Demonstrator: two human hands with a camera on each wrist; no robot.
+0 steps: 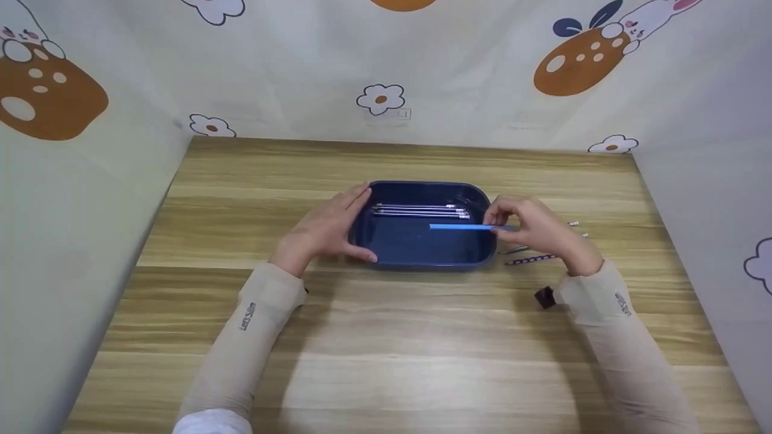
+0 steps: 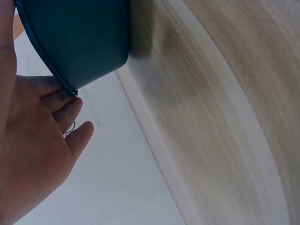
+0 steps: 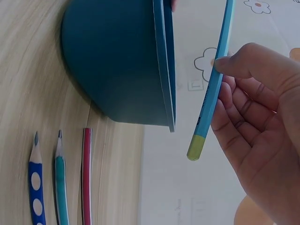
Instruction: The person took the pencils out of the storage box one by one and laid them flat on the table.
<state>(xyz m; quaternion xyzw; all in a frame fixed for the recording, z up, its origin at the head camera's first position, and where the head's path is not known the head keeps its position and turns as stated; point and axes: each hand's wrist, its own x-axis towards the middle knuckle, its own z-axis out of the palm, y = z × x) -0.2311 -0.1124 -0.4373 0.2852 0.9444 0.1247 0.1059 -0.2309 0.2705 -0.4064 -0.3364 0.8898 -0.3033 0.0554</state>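
Observation:
A dark blue rectangular box point(image 1: 422, 266) stands on the table, with several slim pencils point(image 1: 416, 212) lying side by side along its far half. My left hand point(image 1: 329, 226) is spread around the box's left end, thumb at the near rim and fingers along the far left corner; in the left wrist view its fingertips touch the rim. Over the right end of the box, my right hand point(image 1: 525, 226) pinches a light blue pencil point(image 3: 212, 101) between thumb and fingers. The pencil has a yellow-green end and lies nearly level across the box opening.
To the right of the box, partly under my right hand, lie a blue pencil with white dots point(image 3: 36, 187), a teal pencil point(image 3: 61, 187) and a red striped pencil point(image 3: 87, 176). Printed cloth walls point(image 1: 301, 78) border the wooden table point(image 1: 386, 337) at the back and sides.

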